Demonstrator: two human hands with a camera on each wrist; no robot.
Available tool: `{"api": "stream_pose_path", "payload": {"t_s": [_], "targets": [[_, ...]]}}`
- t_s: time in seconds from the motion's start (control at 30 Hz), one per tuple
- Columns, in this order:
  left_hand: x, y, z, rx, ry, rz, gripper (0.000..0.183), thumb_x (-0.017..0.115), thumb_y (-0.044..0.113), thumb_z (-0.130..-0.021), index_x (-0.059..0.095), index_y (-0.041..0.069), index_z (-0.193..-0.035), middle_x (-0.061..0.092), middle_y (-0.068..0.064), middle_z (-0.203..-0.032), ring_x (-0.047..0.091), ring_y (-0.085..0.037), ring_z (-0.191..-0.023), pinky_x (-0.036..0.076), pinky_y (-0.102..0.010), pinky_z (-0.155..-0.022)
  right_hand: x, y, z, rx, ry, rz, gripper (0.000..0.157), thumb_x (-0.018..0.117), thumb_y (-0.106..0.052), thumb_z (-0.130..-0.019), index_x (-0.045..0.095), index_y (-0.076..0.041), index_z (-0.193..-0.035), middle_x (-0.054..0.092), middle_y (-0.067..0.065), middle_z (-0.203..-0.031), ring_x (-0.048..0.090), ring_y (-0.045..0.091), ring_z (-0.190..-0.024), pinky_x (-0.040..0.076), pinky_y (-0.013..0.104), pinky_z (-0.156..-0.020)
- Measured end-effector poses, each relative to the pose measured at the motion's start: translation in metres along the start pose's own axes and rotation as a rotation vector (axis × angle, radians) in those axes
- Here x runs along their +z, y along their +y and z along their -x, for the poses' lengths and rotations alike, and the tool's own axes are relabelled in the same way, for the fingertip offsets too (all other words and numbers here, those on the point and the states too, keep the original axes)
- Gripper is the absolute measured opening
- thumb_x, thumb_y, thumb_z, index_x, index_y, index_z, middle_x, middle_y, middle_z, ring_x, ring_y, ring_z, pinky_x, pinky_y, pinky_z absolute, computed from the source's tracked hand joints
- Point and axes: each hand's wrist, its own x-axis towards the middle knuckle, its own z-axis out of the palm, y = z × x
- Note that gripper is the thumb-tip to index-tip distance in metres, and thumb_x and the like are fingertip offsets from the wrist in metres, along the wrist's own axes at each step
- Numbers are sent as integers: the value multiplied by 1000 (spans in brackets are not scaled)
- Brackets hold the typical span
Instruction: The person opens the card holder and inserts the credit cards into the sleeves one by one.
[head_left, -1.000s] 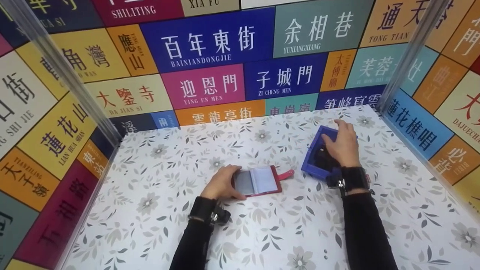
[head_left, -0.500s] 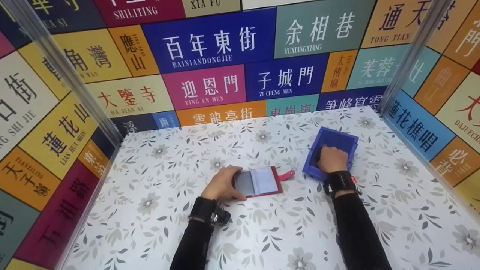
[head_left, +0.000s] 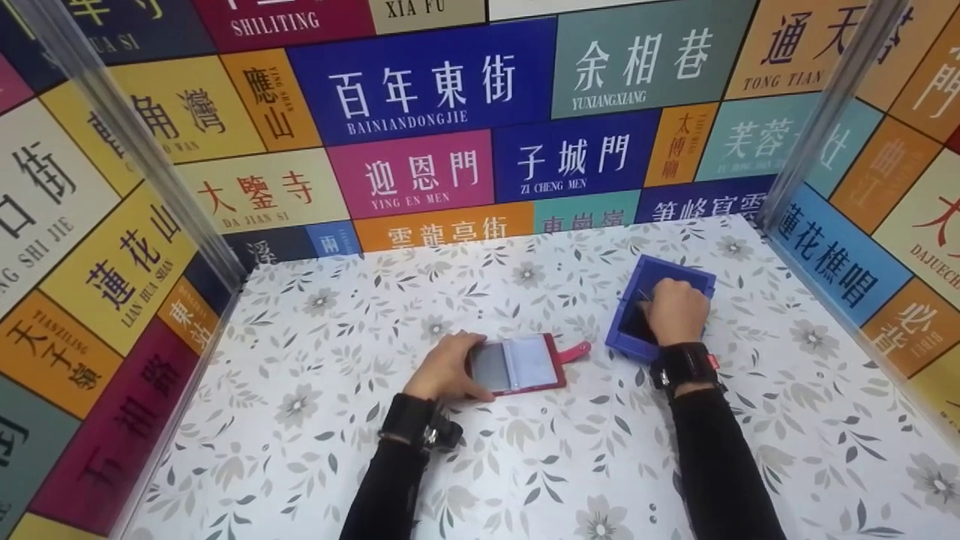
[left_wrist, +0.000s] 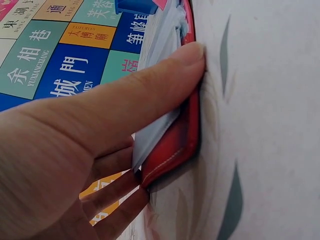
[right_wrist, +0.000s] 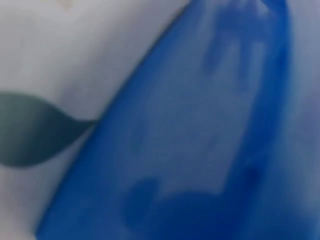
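A red card holder (head_left: 534,361) lies spread on the table, clear plastic sleeves facing up and its snap strap pointing right. My left hand (head_left: 446,366) holds its left end, thumb along the near edge and fingers at the far edge. In the left wrist view, the thumb presses the red cover (left_wrist: 172,150) beside the sleeves. My right hand (head_left: 679,309) is down in a blue plastic box (head_left: 631,346), fingers curled, over something dark inside. A thin light sliver shows near its fingertips; I cannot tell whether they pinch it.
A white tabletop (head_left: 360,315) with a leaf and flower pattern lies under everything. Behind it rises a wall (head_left: 420,82) of coloured name panels, with clear corner posts (head_left: 825,112) at both sides. The right wrist view shows the blurred blue box side close up.
My right hand has dropped from the box's far right rim into the box, fingers curling, then shifted slightly up and right. The left hand and card holder stay where they were.
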Motion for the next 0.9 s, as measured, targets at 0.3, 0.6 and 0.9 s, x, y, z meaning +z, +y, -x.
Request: {"api": "stream_pose_path", "payload": {"t_s": [0.3, 0.6, 0.9], "targets": [[-1, 0, 0, 6, 0, -11, 102, 100, 25, -62, 52, 7, -150, 57, -13, -147, 50, -33, -136, 39, -48, -120, -16, 1, -3, -1, 6, -76, 17, 64, -2, -90, 72, 12, -94, 71, 36, -96, 67, 58, -87, 52, 68, -75], [0, -2, -1, 36, 12, -40, 101, 101, 27, -61, 53, 5, -148, 58, -14, -146, 51, -35, -136, 39, -46, -120, -19, -1, -6, 18, 208, -158, 14, 75, -8, -88, 79, -1, -100, 77, 21, -95, 67, 47, -86, 49, 60, -74], [0, -3, -2, 42, 11, -39, 99, 100, 26, -61, 54, 5, -147, 59, -14, -143, 52, -34, -132, 40, -47, -118, -16, -3, -9, 29, 347, -401, 48, 62, -35, -103, 73, 5, -78, 71, 24, -74, 63, 45, -71, 46, 52, -72]]}}
